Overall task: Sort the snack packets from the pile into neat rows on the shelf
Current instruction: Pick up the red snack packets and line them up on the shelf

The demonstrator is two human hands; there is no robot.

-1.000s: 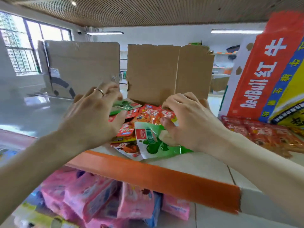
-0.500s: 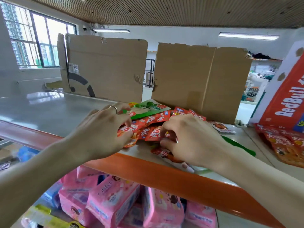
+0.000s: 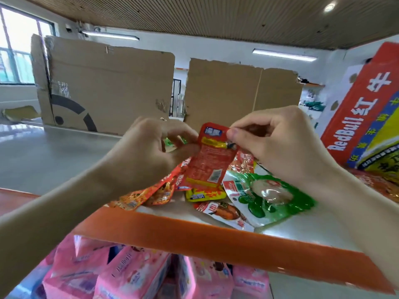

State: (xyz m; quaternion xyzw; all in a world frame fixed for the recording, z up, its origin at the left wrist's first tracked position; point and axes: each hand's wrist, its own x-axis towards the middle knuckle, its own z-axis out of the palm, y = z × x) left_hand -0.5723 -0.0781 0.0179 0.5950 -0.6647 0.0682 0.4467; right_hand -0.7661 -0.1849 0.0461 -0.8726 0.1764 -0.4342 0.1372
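Head view: both hands pinch one small red foil snack packet [image 3: 208,160] above the pile, left hand [image 3: 149,152] at its left edge, right hand [image 3: 278,143] at its top corner; the jumbled heap of red, orange and green packets [image 3: 226,195] lies on the grey orange-edged shelf [image 3: 194,236]; no neat rows show yet, so sorting seems barely begun.

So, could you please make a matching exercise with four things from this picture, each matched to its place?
Things:
1. red packet
2. green packet
3. pink packs
4. Red Bull box

Places:
A. on the level under the orange shelf edge
B. lying flat at the right side of the pile
C. raised above the pile, pinched by both hands, left and right
D. leaning at the far right

Pairs: 1-C, 2-B, 3-A, 4-D
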